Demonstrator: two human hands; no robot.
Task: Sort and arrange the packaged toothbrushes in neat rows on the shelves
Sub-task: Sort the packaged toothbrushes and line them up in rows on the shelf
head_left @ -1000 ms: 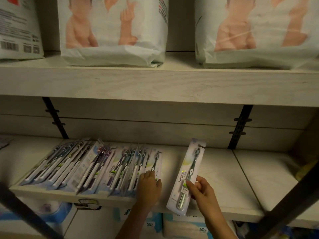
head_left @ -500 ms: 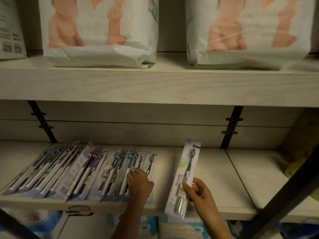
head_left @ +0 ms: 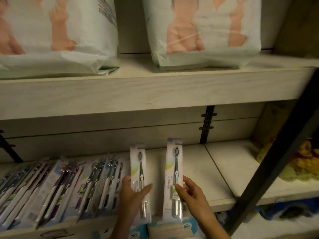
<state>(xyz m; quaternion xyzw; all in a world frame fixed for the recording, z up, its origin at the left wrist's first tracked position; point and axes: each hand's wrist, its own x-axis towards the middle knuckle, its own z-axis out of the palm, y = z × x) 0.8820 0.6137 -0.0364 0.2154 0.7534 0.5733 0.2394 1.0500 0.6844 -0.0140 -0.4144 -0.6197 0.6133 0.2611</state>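
Note:
A row of packaged toothbrushes (head_left: 57,188) lies overlapping on the left half of the pale wooden shelf (head_left: 222,171). My left hand (head_left: 133,195) grips one white toothbrush pack (head_left: 139,169) by its lower half, held upright just right of the row. My right hand (head_left: 191,192) holds a second white pack (head_left: 173,171) marked "Niepoti", upright and a little further right. Both packs hang over the shelf's front edge.
Two large white diaper bags (head_left: 57,33) (head_left: 205,30) stand on the upper shelf. A dark diagonal bar (head_left: 276,163) crosses the right side. A yellow soft item (head_left: 303,163) lies at the shelf's far right. Blue and white packs (head_left: 186,228) sit below.
My left hand has lifted one pack off the right end of the row and holds it upright. The view has shifted right; the right hand still holds its pack.

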